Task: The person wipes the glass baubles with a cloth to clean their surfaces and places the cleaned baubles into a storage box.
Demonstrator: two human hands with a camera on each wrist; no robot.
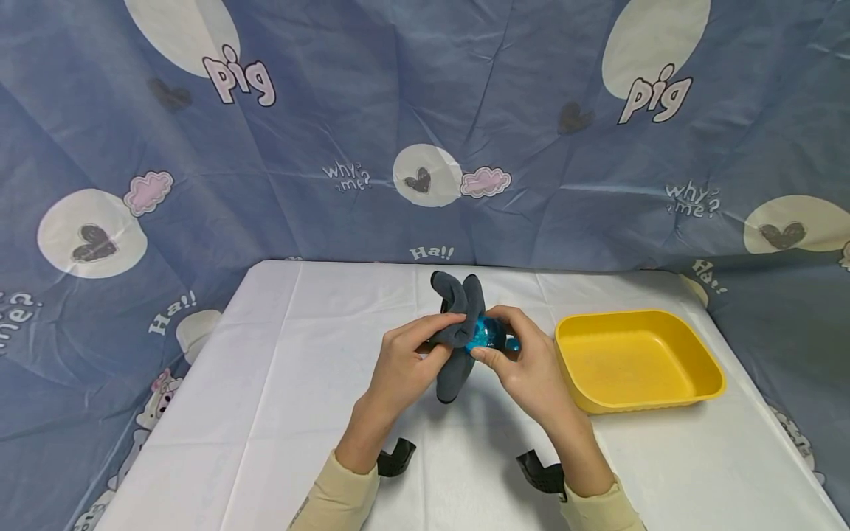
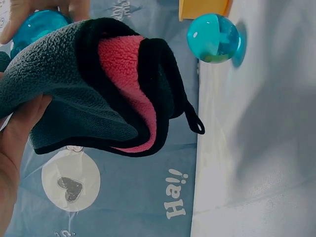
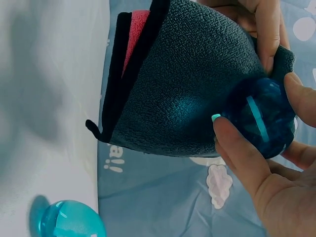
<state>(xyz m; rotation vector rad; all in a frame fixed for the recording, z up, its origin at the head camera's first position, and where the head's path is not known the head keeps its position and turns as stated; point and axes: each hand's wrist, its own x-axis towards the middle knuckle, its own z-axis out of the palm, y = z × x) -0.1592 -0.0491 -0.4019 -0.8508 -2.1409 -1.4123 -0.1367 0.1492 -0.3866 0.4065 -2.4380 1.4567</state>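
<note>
My left hand (image 1: 403, 369) grips a bunched dark grey cloth (image 1: 455, 375), its thumb and fingers pinching the folds. Black edging, a pink underside (image 2: 121, 55) and a small hanging loop (image 2: 195, 122) show in the left wrist view. Between the thumb and fingers of my right hand (image 1: 534, 372) is a clear blue ball (image 3: 261, 118), held against the cloth above the table. A second clear blue ball (image 2: 211, 38) rests on the table beyond; in the head view it is mostly covered by the right hand.
A yellow plastic bin (image 1: 640, 404) stands on the right of the white-covered table (image 1: 312, 413), beside my right hand. Blue printed fabric (image 1: 372, 88) hangs behind the table and down its sides. Black curved pieces (image 1: 397, 459) sit at both wrists.
</note>
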